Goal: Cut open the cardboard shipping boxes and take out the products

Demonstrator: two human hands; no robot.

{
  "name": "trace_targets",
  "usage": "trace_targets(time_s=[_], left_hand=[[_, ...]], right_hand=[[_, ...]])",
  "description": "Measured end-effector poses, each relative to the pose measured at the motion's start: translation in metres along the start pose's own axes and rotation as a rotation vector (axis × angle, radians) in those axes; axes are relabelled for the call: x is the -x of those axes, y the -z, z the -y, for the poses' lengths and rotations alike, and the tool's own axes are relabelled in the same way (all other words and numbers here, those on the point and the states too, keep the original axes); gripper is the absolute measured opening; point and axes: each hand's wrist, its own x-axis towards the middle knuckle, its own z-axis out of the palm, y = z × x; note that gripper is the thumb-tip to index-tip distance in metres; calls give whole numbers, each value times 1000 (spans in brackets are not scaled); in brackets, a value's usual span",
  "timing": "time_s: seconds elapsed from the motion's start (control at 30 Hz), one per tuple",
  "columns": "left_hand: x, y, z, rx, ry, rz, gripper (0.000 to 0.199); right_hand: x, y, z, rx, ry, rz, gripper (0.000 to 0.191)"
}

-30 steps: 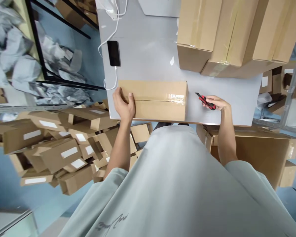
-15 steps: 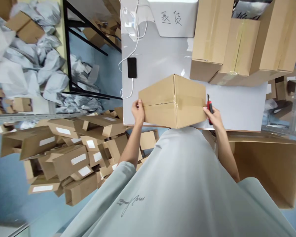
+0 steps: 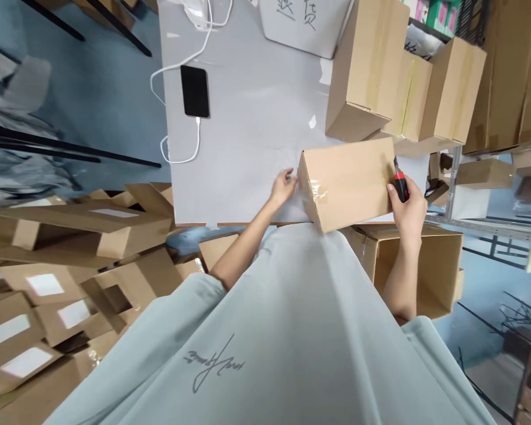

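Grey table (image 3: 248, 118): right fingers (image 3: 414, 189) bent round cutter (image 3: 400, 186)

On the grey rectangular tabletop (image 3: 243, 136), the black rectangular phone (image 3: 195, 91) lies at ten o'clock from the brown oblong cardboard box (image 3: 351, 183).

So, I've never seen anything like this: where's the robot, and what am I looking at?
There's no robot here, just a person's two bare hands. One camera, worn on the head, takes every picture, looking forward and down.

The right hand holds a red-and-black utility knife, with its thumb at one end of a carton. The left hand is by the other end; whether it touches is hard to tell.

On the grey table are a phone with a white cable plugged in and, toward the far right, taped cardboard boxes.
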Motion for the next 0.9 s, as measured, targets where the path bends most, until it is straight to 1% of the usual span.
trace_targets(time_s=[0.03,0.1,0.13,0.2,0.27,0.33,0.43,0.5,0.63,0.77,0.9], left_hand=[[1,12,-8,25,-33,-23,54],[5,34,-30,106,-204,-54,54],[8,42,-44,136,-293,-41,54],[16,53,-72,151,-418,6,53],[24,57,-96,138,-479,43,49],[30,58,-110,135,-484,64,45],[32,57,-114,155,-465,83,41],[30,56,-111,167,-467,97,40],[26,54,-106,189,-462,114,42],[24,51,-103,200,-455,111,41],[22,49,-103,209,-462,116,42]], right_hand=[[3,-2,3,44,0,-30,59],[11,-4,10,110,-26,-103,62],[15,-4,15,131,-49,-137,63],[27,-2,30,137,-90,-167,64],[41,0,52,91,-86,-122,65],[56,3,78,15,-37,-13,64],[76,6,113,-64,27,181,65],[86,8,130,-81,46,264,62],[94,9,150,-79,93,314,54],[92,6,157,-41,116,368,55],[87,4,164,5,109,372,56]])
